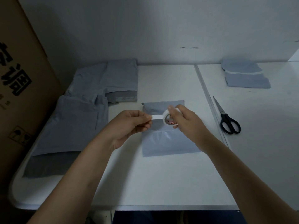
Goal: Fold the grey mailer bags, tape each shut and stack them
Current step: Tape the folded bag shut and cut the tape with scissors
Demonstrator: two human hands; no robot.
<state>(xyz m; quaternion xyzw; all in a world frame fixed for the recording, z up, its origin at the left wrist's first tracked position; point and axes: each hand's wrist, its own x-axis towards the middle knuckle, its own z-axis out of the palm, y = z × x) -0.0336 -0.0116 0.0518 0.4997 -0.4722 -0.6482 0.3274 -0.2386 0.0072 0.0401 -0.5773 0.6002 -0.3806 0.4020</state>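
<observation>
Tape drawn from the roll above a folded grey mailer bag on a white table.

The right hand (186, 122) grips a white tape roll (168, 118), fingers curled round its rim; the left hand (129, 125) pinches the free tape end (157, 117) between thumb and fingertips, a short strip stretched between the two hands. Directly beneath the hands lies the folded mailer bag (168, 143), flat on the table (161, 183). Left of that bag, unfolded grey mailer bags (72, 123) overlap in a loose spread reaching the table's left edge. Right of the bag, past the table seam, lie black-handled scissors (226, 117), blades closed; beyond them, far right, a stack of folded bags (246, 76). A cardboard box (21, 78) stands left of the spread.
</observation>
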